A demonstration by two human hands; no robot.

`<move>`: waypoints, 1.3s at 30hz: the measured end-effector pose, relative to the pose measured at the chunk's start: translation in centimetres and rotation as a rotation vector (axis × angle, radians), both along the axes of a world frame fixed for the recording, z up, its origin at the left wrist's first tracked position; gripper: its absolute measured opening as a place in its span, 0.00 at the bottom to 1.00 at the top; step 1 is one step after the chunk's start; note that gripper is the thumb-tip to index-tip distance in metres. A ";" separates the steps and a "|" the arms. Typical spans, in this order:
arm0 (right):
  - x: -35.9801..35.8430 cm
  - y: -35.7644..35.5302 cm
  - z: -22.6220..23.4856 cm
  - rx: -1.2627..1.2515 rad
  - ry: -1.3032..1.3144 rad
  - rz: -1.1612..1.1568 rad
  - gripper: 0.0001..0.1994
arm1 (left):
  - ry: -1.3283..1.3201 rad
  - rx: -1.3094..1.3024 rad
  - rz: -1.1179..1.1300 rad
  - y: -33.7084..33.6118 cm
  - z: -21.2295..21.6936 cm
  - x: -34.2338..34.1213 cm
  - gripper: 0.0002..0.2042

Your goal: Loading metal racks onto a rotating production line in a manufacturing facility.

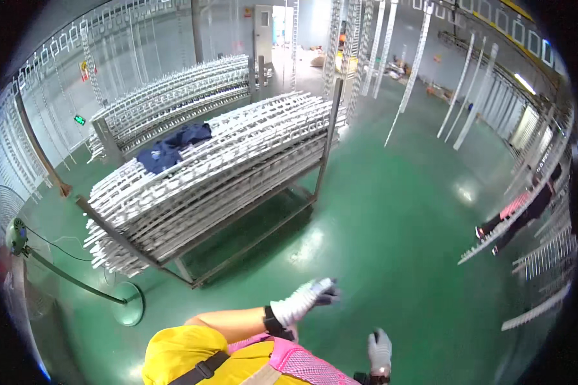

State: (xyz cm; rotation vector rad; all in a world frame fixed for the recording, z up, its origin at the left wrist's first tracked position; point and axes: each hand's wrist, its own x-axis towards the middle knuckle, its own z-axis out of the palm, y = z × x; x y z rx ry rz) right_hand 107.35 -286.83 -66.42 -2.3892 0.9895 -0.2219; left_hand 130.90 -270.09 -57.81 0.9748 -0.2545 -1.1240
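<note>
1. Head view: the left hand (307,298), in a white knit glove with dark fingertips, reaches out over the green floor (398,218), fingers loose and holding nothing.
2. The right hand (379,351), gloved alike, is raised near the lower edge, fingers released, empty.
3. Nearest ahead stands a metal cart (192,269) stacked with white slotted strips (225,160); a dark blue cloth (171,149) lies near its far left corner.
4. Two such loaded carts show; the second cart (173,96) stands behind.
</note>
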 end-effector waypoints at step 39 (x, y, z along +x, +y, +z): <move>77.8 -109.1 0.5 0.139 0.182 0.259 0.19 | -0.418 -0.129 0.577 -103.3 1.4 72.0 0.27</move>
